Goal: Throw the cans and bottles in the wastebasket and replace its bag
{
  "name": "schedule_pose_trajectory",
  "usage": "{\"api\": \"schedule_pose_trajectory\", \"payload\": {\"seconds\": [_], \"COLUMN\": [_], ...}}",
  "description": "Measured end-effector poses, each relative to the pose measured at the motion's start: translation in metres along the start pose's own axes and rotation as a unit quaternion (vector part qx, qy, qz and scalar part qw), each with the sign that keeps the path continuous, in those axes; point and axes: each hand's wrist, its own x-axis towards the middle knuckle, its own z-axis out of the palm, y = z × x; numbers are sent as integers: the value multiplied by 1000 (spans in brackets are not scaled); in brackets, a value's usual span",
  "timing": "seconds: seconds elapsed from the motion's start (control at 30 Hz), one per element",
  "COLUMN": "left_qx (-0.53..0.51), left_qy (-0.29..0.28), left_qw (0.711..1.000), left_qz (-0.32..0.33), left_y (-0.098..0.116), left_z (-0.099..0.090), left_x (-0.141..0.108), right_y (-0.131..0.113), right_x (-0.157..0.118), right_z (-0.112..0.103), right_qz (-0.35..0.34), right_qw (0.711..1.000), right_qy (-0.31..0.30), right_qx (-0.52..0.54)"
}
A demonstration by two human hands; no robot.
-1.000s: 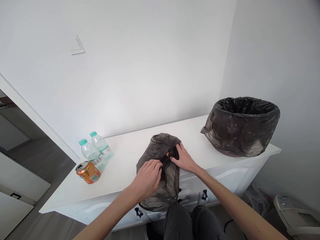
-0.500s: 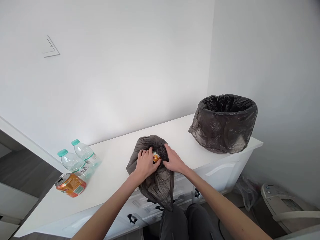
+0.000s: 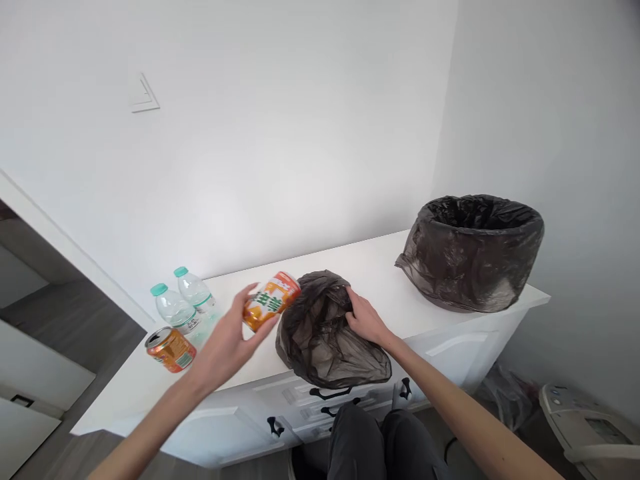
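Observation:
My left hand (image 3: 235, 340) grips an orange drink can (image 3: 271, 301), tilted in the air just left of a dark plastic bag (image 3: 330, 340). The bag's mouth is open toward me and it sits at the front edge of the white cabinet top (image 3: 250, 371). My right hand (image 3: 365, 317) pinches the right side of the bag's rim. Another orange can (image 3: 171, 349) stands slightly leaning in view at the left, beside two clear bottles (image 3: 175, 308) (image 3: 195, 290) with green caps.
A bin lined with a dark bag (image 3: 480, 260) stands at the right end of the cabinet. Below are black drawer handles (image 3: 275, 427). A pale machine (image 3: 585, 420) and clear plastic (image 3: 510, 397) lie at the lower right.
My left hand has come out of the bag and moved left with the can in it. The bag's mouth has opened wider. My right hand has stayed at its rim.

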Motion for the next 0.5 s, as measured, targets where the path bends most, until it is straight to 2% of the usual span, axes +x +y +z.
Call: {"api": "schedule_pose_trajectory", "payload": {"seconds": [0.07,0.13,0.23,0.37,0.5], "left_qx": [45,100,188,293,331], "left_qy": [31,41,1,-122,-164], "left_qw": [998,993,982,947,924], "left_qz": [-32,-38,-9,50,96], "left_y": [-24,-55,-102,-144,-169], "left_z": [-35,-62,-85,-87,-72], "left_x": [-9,-11,-5,17,45], "right_y": [0,-1,-3,-4,-4], "right_x": [-3,-5,-8,-11,-12], "right_z": [1,1,3,6,6], "right_qz": [10,15,18,11,5], "right_qw": [1000,1000,999,997,997], "right_qy": [-8,-14,-27,-33,-26], "right_qx": [-11,-23,-43,-67,-75]}}
